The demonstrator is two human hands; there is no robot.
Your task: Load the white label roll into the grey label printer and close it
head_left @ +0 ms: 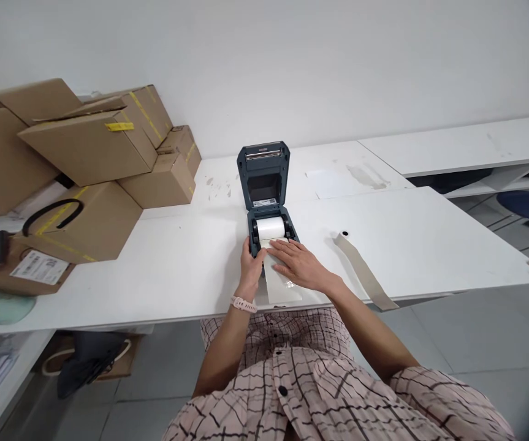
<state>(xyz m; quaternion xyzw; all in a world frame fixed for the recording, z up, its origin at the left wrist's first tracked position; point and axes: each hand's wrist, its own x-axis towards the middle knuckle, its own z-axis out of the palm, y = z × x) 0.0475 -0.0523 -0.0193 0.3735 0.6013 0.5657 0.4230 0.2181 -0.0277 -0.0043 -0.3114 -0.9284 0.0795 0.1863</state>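
Observation:
A dark blue-grey label printer [264, 174] stands on the white table with its lid raised. Inside it sits a white label roll [271, 228], and a strip of labels [279, 285] runs from it over the front toward the table edge. My left hand [249, 269] grips the printer's front left side, thumb near the strip's edge; its other fingers are partly hidden. Lying flat across the strip is my right hand [298, 264], fingers stretched out and pressing on it.
Cardboard boxes [94, 144] are piled at the left, with a black headband-like loop [53, 215] on one. To the right a partly unrolled narrow roll [360, 263] hangs over the table's front edge. A blue stool [528, 207] stands at the far right.

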